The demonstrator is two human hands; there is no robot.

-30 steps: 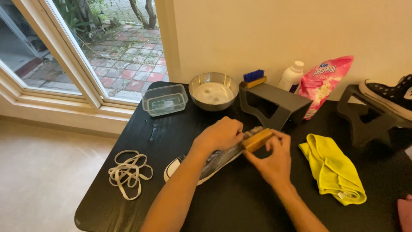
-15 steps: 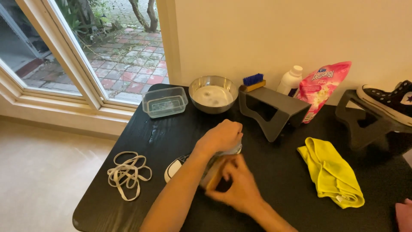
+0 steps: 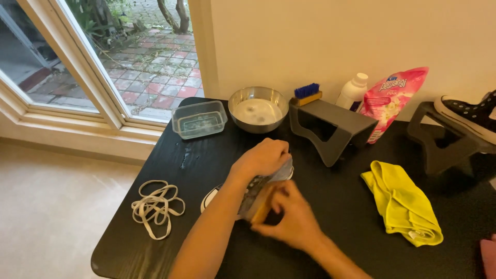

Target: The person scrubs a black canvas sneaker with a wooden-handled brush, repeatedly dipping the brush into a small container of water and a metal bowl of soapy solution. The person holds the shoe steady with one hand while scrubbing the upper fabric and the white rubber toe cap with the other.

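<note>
At centre frame on the black worktop (image 3: 155, 243), the left hand (image 3: 263, 159) clamps a shoe (image 3: 248, 192) lying lower left to upper right. Right hand (image 3: 292, 217), just below it, closes its grip on a wooden brush (image 3: 264, 206) against the shoe's side.

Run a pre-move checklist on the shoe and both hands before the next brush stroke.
1. Left hand grips the dark shoe with the white toe cap from above: ok.
2. Right hand holds the wooden-backed brush against the shoe's side: ok, though the bristles are hidden.
3. Shoe rests on the black table: ok.
4. White laces lie apart to the left, off the shoe: ok.
5. Round metal bowl and clear plastic tub stand clear of the hands: ok.
6. How clean the sole is: cannot tell, the hands cover it.
</note>
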